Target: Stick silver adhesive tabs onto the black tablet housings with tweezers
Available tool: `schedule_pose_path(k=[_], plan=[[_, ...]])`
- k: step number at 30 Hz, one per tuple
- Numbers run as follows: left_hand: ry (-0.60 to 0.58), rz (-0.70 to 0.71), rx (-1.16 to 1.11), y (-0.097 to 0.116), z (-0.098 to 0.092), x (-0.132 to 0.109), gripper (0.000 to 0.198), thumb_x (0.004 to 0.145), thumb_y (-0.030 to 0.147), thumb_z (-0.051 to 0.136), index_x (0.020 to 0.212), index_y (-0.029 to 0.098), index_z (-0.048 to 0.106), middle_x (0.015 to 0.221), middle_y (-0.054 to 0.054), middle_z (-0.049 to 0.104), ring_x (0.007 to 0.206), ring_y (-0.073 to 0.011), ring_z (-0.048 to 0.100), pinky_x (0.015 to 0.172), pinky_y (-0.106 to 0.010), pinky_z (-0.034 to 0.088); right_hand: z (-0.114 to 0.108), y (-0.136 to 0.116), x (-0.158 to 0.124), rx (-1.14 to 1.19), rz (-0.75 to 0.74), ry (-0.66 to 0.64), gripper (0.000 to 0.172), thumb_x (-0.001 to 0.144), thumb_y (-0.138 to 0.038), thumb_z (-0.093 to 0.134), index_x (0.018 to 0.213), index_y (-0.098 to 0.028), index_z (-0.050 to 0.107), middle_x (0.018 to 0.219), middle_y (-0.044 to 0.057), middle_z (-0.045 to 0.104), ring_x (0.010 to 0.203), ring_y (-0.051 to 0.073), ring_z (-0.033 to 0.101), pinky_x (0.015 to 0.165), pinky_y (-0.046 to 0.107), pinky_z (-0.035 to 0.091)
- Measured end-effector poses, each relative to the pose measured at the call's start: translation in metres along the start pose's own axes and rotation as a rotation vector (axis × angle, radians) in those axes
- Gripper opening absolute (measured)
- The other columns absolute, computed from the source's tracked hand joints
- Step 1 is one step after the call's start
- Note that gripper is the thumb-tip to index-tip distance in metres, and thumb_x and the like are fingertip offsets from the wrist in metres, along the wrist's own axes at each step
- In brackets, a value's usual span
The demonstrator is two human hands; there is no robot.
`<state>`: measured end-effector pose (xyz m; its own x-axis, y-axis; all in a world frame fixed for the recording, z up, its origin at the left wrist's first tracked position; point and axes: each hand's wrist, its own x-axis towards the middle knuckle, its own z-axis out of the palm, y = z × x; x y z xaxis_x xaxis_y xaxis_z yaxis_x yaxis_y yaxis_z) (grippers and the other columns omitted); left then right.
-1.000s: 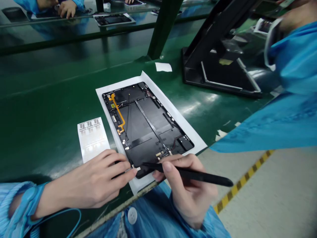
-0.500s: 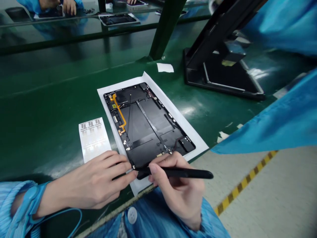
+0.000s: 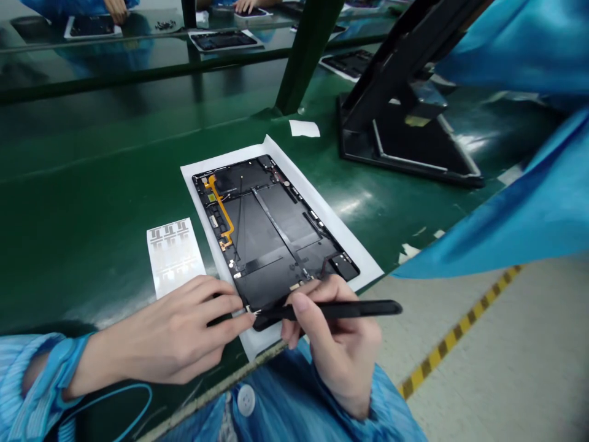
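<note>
A black tablet housing (image 3: 271, 221) with an orange flex cable (image 3: 223, 212) lies on a white sheet (image 3: 343, 236). My right hand (image 3: 334, 344) is closed around a black pen-like tool (image 3: 354, 309), whose tip is at the housing's near left corner. At that same corner rest the fingertips of my left hand (image 3: 184, 331), bent and somewhat apart, with nothing visibly held. Left of the housing is a white sticker sheet (image 3: 175, 255) with T-shaped pieces, its lower edge close behind my left hand.
On the right a black stand (image 3: 409, 166) rises from the green table (image 3: 92, 172). A green post (image 3: 308, 58) stands at the back, near a white paper scrap (image 3: 304, 128). A person's blue sleeve (image 3: 515, 209) reaches in at right. Other people's hands and tablet housings show beyond.
My right hand has tilted the tool, its rear end now higher and slightly further right. My left hand has barely moved. The blue sleeve at right has shifted, and the co-worker's hand at top left moved.
</note>
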<state>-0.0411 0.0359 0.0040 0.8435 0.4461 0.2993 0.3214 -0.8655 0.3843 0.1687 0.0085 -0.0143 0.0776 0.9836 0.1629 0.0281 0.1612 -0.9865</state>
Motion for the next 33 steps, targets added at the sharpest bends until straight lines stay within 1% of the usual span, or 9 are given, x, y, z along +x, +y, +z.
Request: schedule_pose_path(k=[3, 5, 8, 11, 21, 24, 27, 30, 33], plan=[[0.028, -0.067, 0.003, -0.0005, 0.0001, -0.0003, 0.031, 0.090, 0.008, 0.045, 0.119, 0.006, 0.057, 0.103, -0.015, 0.062, 0.103, -0.0252, 0.054, 0.085, -0.037, 0.052, -0.0012, 0.0005, -0.0009, -0.028, -0.001, -0.019, 0.025, 0.092, -0.029, 0.061, 0.071, -0.021, 0.051, 0.052, -0.003, 0.056, 0.038, 0.011, 0.054, 0.033, 0.021, 0.039], [0.008, -0.082, 0.015, -0.0009, 0.0001, -0.0006, 0.032, 0.090, 0.009, 0.045, 0.119, 0.008, 0.057, 0.104, -0.016, 0.060, 0.103, -0.0267, 0.054, 0.083, -0.038, 0.052, -0.0017, 0.0013, -0.0013, -0.067, 0.001, -0.028, 0.025, 0.092, -0.029, 0.061, 0.070, -0.022, 0.051, 0.051, -0.003, 0.056, 0.041, 0.013, 0.056, 0.034, 0.022, 0.039], [-0.033, -0.072, 0.021, -0.0014, -0.0004, -0.0011, 0.033, 0.089, 0.009, 0.045, 0.121, 0.010, 0.057, 0.105, -0.016, 0.059, 0.104, -0.0281, 0.052, 0.082, -0.041, 0.052, -0.0015, 0.0017, -0.0015, -0.074, 0.009, -0.027, 0.025, 0.092, -0.028, 0.061, 0.069, -0.022, 0.051, 0.050, -0.003, 0.056, 0.039, 0.012, 0.054, 0.033, 0.022, 0.038], [-0.049, -0.067, 0.025, -0.0016, -0.0008, -0.0017, 0.035, 0.089, 0.009, 0.045, 0.123, 0.010, 0.056, 0.107, -0.016, 0.057, 0.104, -0.0289, 0.050, 0.082, -0.042, 0.051, -0.0005, 0.0011, -0.0012, -0.073, 0.009, -0.029, 0.025, 0.091, -0.026, 0.061, 0.069, -0.021, 0.051, 0.051, -0.003, 0.056, 0.038, 0.011, 0.053, 0.032, 0.021, 0.036], [-0.057, -0.066, 0.031, -0.0021, 0.0004, -0.0032, 0.037, 0.089, 0.008, 0.043, 0.124, 0.011, 0.053, 0.109, -0.015, 0.056, 0.106, -0.0296, 0.047, 0.084, -0.044, 0.050, 0.0016, 0.0010, -0.0022, -0.075, 0.030, -0.002, 0.027, 0.091, -0.027, 0.062, 0.067, -0.021, 0.050, 0.050, -0.004, 0.053, 0.036, 0.010, 0.049, 0.033, 0.022, 0.035], [-0.067, -0.075, 0.022, -0.0019, 0.0002, -0.0027, 0.037, 0.089, 0.008, 0.042, 0.125, 0.012, 0.052, 0.109, -0.015, 0.055, 0.107, -0.0297, 0.046, 0.084, -0.045, 0.050, 0.0043, 0.0027, -0.0033, -0.131, -0.034, 0.033, 0.026, 0.091, -0.023, 0.061, 0.067, -0.021, 0.050, 0.054, -0.003, 0.054, 0.041, 0.011, 0.051, 0.035, 0.023, 0.037], [-0.086, -0.079, 0.011, -0.0018, 0.0001, -0.0020, 0.038, 0.089, 0.007, 0.042, 0.126, 0.011, 0.051, 0.110, -0.015, 0.054, 0.107, -0.0301, 0.045, 0.085, -0.045, 0.049, 0.0068, 0.0032, -0.0043, -0.169, -0.184, 0.068, 0.024, 0.088, -0.015, 0.060, 0.067, -0.021, 0.051, 0.058, -0.002, 0.055, 0.047, 0.012, 0.054, 0.039, 0.024, 0.040], [-0.090, -0.081, 0.003, -0.0017, 0.0005, -0.0018, 0.037, 0.090, 0.007, 0.042, 0.126, 0.011, 0.050, 0.109, -0.016, 0.053, 0.107, -0.0303, 0.045, 0.085, -0.045, 0.048, 0.0062, 0.0021, -0.0052, -0.172, -0.277, 0.016, 0.022, 0.084, -0.005, 0.059, 0.072, -0.021, 0.052, 0.059, -0.003, 0.055, 0.049, 0.012, 0.055, 0.040, 0.024, 0.040], [-0.077, -0.091, 0.001, -0.0014, 0.0008, -0.0022, 0.037, 0.090, 0.008, 0.042, 0.125, 0.011, 0.050, 0.109, -0.016, 0.053, 0.107, -0.0305, 0.045, 0.084, -0.045, 0.048, 0.0038, 0.0022, -0.0063, -0.172, -0.295, -0.026, 0.022, 0.082, -0.002, 0.059, 0.074, -0.021, 0.053, 0.061, -0.003, 0.056, 0.049, 0.011, 0.055, 0.042, 0.024, 0.041]])
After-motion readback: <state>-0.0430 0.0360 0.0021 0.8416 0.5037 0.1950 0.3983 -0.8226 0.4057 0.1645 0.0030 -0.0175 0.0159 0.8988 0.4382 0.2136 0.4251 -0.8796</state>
